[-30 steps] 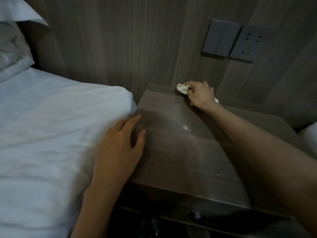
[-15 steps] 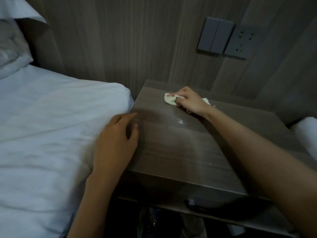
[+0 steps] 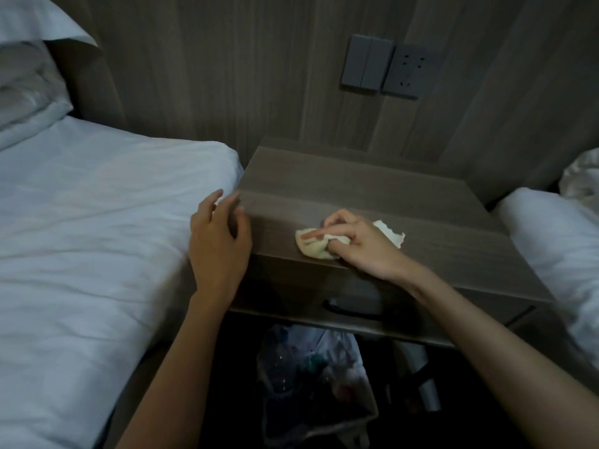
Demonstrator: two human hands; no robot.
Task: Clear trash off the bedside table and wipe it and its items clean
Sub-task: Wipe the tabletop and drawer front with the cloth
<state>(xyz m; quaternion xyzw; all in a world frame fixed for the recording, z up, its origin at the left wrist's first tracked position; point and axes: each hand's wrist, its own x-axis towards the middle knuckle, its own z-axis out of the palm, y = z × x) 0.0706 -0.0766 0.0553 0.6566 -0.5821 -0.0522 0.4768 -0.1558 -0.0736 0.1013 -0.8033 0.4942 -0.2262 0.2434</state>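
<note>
Wiping is in hand: the right hand (image 3: 363, 244), fingers clamped on a crumpled cloth (image 3: 316, 244), presses it at the bench's (image 3: 421, 202) near edge. The left hand (image 3: 218, 241) hovers left, fingers apart. Next, probably the unwiped right side.

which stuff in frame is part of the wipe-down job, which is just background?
In play:
right hand
cloth, pressed near the front edge
bedside table
trash bag below

Background:
left hand, open by the bed
bed
pillow
wall switch
socket
</note>
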